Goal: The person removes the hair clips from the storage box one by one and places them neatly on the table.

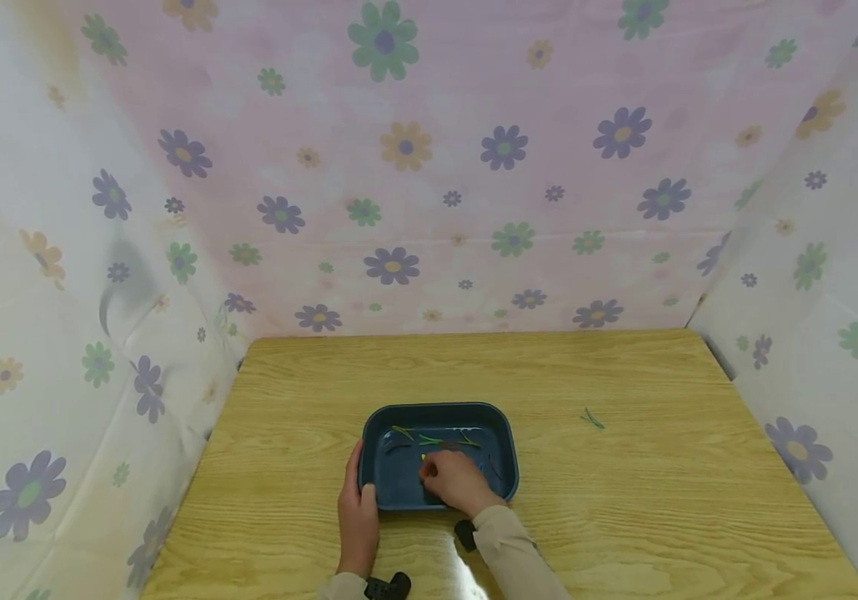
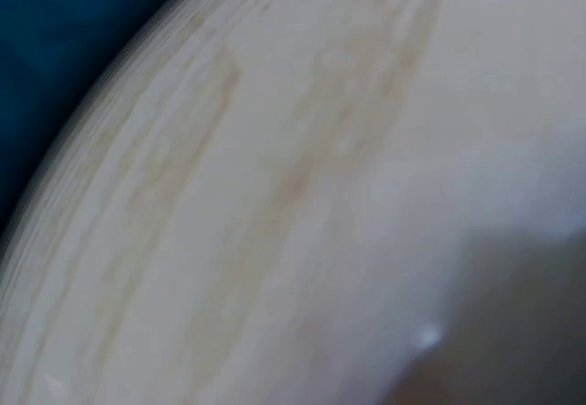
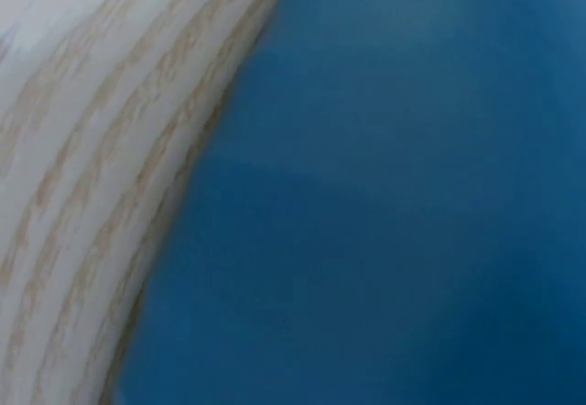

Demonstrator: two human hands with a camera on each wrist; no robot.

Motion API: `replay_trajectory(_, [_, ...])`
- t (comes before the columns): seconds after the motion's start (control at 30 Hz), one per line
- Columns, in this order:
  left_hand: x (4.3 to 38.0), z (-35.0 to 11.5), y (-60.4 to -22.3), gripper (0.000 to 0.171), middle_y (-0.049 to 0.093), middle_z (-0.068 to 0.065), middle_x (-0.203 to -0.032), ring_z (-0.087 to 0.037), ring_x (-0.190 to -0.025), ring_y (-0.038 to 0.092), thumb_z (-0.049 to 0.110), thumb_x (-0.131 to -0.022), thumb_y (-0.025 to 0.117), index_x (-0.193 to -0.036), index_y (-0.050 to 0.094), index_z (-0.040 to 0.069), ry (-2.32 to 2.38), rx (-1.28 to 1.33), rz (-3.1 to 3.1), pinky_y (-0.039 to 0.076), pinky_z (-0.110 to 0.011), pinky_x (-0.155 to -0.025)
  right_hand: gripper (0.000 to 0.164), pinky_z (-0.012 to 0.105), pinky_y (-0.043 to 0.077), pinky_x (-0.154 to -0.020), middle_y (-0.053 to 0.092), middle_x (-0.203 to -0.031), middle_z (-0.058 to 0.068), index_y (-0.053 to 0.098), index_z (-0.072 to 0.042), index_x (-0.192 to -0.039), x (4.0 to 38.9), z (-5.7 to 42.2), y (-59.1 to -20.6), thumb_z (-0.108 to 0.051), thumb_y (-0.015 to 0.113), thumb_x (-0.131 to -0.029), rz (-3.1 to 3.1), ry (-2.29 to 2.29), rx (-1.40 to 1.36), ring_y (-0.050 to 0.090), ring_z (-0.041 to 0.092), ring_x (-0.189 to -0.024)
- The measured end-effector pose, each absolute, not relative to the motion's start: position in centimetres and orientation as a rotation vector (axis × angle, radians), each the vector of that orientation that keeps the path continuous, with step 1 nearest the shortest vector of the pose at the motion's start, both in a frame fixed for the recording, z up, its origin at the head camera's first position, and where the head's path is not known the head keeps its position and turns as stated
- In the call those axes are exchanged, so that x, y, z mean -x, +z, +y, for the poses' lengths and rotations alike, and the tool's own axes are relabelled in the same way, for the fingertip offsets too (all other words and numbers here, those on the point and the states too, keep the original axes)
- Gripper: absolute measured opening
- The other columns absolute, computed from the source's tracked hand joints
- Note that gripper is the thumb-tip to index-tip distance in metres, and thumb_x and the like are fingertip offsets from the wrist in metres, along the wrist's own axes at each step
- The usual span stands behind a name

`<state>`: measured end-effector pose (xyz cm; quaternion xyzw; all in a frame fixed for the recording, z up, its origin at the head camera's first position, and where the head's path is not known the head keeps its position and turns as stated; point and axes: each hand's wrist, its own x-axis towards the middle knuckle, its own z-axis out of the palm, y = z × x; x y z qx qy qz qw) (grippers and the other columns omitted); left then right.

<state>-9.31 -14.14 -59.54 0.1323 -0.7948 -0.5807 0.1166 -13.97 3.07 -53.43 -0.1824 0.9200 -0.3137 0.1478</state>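
Observation:
A dark blue rectangular tray point(image 1: 439, 408) stands on the wooden table, with several thin coloured strips inside. My left hand point(image 1: 359, 508) holds the tray's left side, thumb at the near left corner. Over the tray's near part is my right hand point(image 1: 459, 482), its fingers curled downward. A small yellow bit point(image 1: 423, 457) shows beside those fingertips; whether they pinch it cannot be told. A yellow-green strip point(image 1: 402, 432) and a green strip point(image 1: 430, 440) lie toward the tray's far side. The wrist views are blurred, showing blue tray point(image 3: 366, 194) and table surface.
A thin green forked strip point(image 1: 592, 419) lies on the table point(image 1: 624, 500) to the right of the tray. Flower-printed cloth point(image 1: 429, 208) hangs behind the table and along both sides. Black wrist devices point(image 1: 389, 586) are worn at both wrists.

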Motion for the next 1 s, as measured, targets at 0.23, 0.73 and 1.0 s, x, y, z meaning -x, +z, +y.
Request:
replay_trajectory(0.23, [9.3,-14.0,-59.6,0.065,0.034,0.014,-0.137,-0.014,-0.077,0.045,-0.003,-0.084,0.037,-0.138,0.032,0.031,-1.694,-0.397,-2.328,0.033,-0.032,-0.069,0.008,0.028,0.043,-0.059,0.060,-0.079,-0.008,0.066,-0.015,-0.087,14.0,3.4,-53.2,-0.019,0.060,-0.083,2.673,-0.978,0.552,0.054,0.008,-0.067])
replay_trajectory(0.73, [9.3,-14.1,-59.0,0.066,0.033,0.018,-0.137,-0.018,-0.079,0.045,0.000,-0.083,0.035,-0.138,0.031,0.035,-1.691,-0.354,-2.300,0.034,-0.033,-0.066,0.018,0.026,0.044,-0.062,0.061,-0.083,-0.011,0.065,-0.017,-0.101,14.0,4.5,-53.9,-0.022,0.056,-0.087,2.734,-1.224,0.566,0.054,0.003,-0.071])
replay_trajectory(1.0, [9.4,-14.1,-59.4,0.067,0.034,0.016,-0.137,-0.011,-0.094,0.044,-0.001,-0.081,0.037,-0.138,0.032,0.034,-1.648,-0.366,-2.314,0.033,-0.033,-0.072,0.018,0.023,0.042,-0.057,0.062,-0.078,-0.009,0.067,-0.015,-0.098,13.7,4.9,-53.2,-0.025,0.057,-0.086,2.716,-1.387,0.444,0.052,0.001,-0.061])
